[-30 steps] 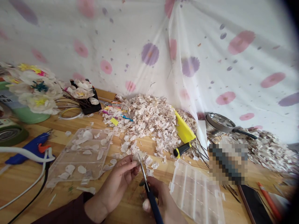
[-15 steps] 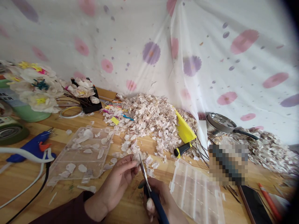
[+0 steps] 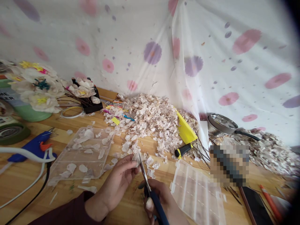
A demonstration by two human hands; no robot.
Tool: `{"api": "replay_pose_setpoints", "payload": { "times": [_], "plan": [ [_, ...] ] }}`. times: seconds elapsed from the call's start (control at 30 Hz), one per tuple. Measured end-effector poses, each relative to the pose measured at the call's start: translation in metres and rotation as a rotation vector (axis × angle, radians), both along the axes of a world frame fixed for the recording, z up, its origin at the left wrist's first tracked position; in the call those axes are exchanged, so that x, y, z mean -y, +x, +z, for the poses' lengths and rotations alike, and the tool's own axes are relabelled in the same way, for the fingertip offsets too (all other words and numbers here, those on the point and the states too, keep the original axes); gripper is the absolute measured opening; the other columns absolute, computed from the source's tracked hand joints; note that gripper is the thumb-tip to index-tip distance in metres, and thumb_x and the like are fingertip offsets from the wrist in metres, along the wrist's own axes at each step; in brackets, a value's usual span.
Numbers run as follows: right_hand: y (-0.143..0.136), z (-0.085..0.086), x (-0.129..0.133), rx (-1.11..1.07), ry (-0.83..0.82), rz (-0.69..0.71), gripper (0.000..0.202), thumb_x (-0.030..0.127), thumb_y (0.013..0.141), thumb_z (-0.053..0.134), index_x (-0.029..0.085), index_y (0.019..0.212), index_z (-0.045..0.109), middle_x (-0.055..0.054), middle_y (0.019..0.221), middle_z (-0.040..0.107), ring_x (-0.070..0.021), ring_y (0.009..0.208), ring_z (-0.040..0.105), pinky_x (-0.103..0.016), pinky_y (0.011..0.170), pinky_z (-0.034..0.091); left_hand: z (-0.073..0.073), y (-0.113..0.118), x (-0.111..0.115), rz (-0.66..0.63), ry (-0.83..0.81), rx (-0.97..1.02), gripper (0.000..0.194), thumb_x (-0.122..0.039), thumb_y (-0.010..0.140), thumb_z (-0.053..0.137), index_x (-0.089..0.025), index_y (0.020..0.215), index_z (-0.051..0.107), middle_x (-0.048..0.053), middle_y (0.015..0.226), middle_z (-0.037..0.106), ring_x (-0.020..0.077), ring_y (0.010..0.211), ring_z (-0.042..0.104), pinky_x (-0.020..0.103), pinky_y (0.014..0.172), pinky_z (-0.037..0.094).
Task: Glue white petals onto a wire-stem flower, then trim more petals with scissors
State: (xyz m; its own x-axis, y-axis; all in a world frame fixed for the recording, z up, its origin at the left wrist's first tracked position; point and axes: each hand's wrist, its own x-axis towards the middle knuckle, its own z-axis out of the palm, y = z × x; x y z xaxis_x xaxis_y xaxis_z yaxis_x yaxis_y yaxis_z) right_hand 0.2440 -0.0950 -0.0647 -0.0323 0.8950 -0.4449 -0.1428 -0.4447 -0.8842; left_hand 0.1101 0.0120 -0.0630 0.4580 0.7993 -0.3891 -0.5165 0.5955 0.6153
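Between thumb and fingers, my left hand [image 3: 119,178] pinches a pale, thin petal [image 3: 135,157]. My right hand [image 3: 161,197] grips scissors [image 3: 154,200] with dark blue handles, their metal blades pointing up and away at the petal's right edge. Whether the blades touch the petal I cannot tell. Loose petals [image 3: 150,162] lie on the wood just beyond both hands. To the left, a clear plastic case [image 3: 77,156] holds several separate petals. Its divided counterpart, a clear compartment tray [image 3: 194,193], lies to the right of my right hand.
A large heap of petals [image 3: 150,115] fills the back middle, with a yellow sheet [image 3: 186,128] and a black-yellow handle [image 3: 182,151] beside it. A blue glue gun [image 3: 32,147] and cords sit left, near made-up flowers [image 3: 42,84]. A pan [image 3: 222,122] and phone [image 3: 257,203] are right.
The scissor handles and the fingers of my right hand have shifted slightly; the blades seem a little closer together. My left hand keeps its hold on the petal.
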Motion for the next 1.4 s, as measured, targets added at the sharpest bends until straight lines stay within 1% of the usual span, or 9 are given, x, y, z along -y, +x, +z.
{"api": "replay_pose_setpoints", "payload": {
  "times": [0.13, 0.27, 0.47, 0.6, 0.73, 0.9, 1.07, 1.2, 1.4],
  "plan": [
    [-0.002, -0.001, 0.0, -0.004, 0.008, -0.039, 0.076, 0.073, 0.061, 0.072, 0.019, 0.112, 0.056, 0.006, 0.064, 0.049, -0.0063, 0.046, 0.041, -0.019, 0.044, 0.034, -0.001, -0.001, -0.001, -0.007, 0.023, -0.001, 0.007, -0.015, 0.064, 0.074, -0.017, 0.066, 0.068, -0.001, 0.065, 0.06, 0.0127, 0.065, 0.054, 0.022, 0.066, 0.049],
    [-0.003, -0.008, -0.001, 0.008, 0.003, -0.031, 0.076, 0.073, 0.062, 0.072, 0.018, 0.113, 0.057, 0.008, 0.058, 0.044, -0.0059, 0.044, 0.038, -0.019, 0.042, 0.031, -0.001, -0.001, -0.001, -0.003, 0.01, -0.006, 0.008, -0.015, 0.063, 0.075, -0.017, 0.066, 0.068, -0.001, 0.065, 0.061, 0.0129, 0.065, 0.054, 0.022, 0.065, 0.049],
    [-0.002, -0.019, -0.001, -0.035, 0.055, -0.06, 0.077, 0.075, 0.059, 0.071, 0.019, 0.111, 0.059, 0.007, 0.062, 0.045, -0.0057, 0.044, 0.034, -0.02, 0.042, 0.026, 0.0, 0.0, -0.002, -0.002, -0.005, -0.005, 0.009, -0.016, 0.062, 0.076, -0.017, 0.066, 0.067, -0.001, 0.064, 0.06, 0.0125, 0.064, 0.054, 0.022, 0.064, 0.049],
    [-0.002, -0.015, -0.004, 0.01, 0.096, -0.032, 0.058, 0.068, 0.063, 0.073, 0.018, 0.091, 0.065, 0.006, 0.063, 0.039, -0.006, 0.048, 0.032, -0.02, 0.044, 0.023, -0.002, -0.001, -0.001, -0.011, -0.006, -0.009, 0.01, -0.016, 0.062, 0.076, -0.017, 0.066, 0.067, -0.001, 0.065, 0.06, 0.0125, 0.065, 0.054, 0.022, 0.065, 0.049],
    [-0.001, -0.01, -0.009, 0.016, 0.134, 0.0, 0.052, 0.069, 0.065, 0.071, 0.018, 0.078, 0.064, 0.006, 0.06, 0.037, -0.0062, 0.048, 0.031, -0.02, 0.044, 0.022, -0.003, -0.002, -0.001, 0.003, -0.015, -0.012, 0.01, -0.016, 0.063, 0.076, -0.017, 0.067, 0.067, -0.001, 0.066, 0.06, 0.0123, 0.065, 0.054, 0.022, 0.065, 0.05],
    [0.002, -0.014, -0.015, 0.037, 0.156, 0.031, 0.051, 0.067, 0.064, 0.072, 0.018, 0.078, 0.064, 0.007, 0.055, 0.035, -0.0065, 0.047, 0.03, -0.019, 0.042, 0.021, -0.001, -0.001, -0.002, 0.02, -0.04, -0.022, 0.015, -0.016, 0.06, 0.079, -0.017, 0.069, 0.067, -0.001, 0.067, 0.061, 0.0121, 0.064, 0.055, 0.021, 0.063, 0.05],
    [0.0, -0.016, -0.013, 0.0, 0.128, 0.018, 0.053, 0.066, 0.066, 0.071, 0.018, 0.088, 0.065, 0.007, 0.054, 0.038, -0.0064, 0.046, 0.031, -0.019, 0.042, 0.023, -0.001, -0.001, -0.003, 0.036, -0.032, 0.002, 0.017, -0.019, 0.062, 0.082, -0.018, 0.068, 0.065, -0.002, 0.065, 0.059, 0.0113, 0.063, 0.055, 0.02, 0.062, 0.049],
    [-0.001, -0.015, -0.011, 0.037, 0.113, 0.011, 0.057, 0.067, 0.066, 0.07, 0.018, 0.094, 0.065, 0.007, 0.054, 0.039, -0.0071, 0.046, 0.032, -0.019, 0.043, 0.024, -0.005, -0.001, -0.004, 0.021, 0.004, 0.007, 0.017, -0.021, 0.065, 0.082, -0.017, 0.067, 0.066, -0.002, 0.063, 0.058, 0.0102, 0.062, 0.053, 0.019, 0.061, 0.048],
    [0.0, -0.013, -0.012, 0.072, 0.121, 0.041, 0.047, 0.06, 0.069, 0.071, 0.017, 0.087, 0.062, 0.008, 0.055, 0.036, -0.0055, 0.046, 0.027, -0.019, 0.041, 0.018, -0.006, -0.002, -0.004, 0.044, 0.006, -0.006, 0.015, -0.021, 0.066, 0.082, -0.016, 0.069, 0.068, -0.002, 0.064, 0.06, 0.0102, 0.062, 0.054, 0.019, 0.061, 0.048]
  ]
}}
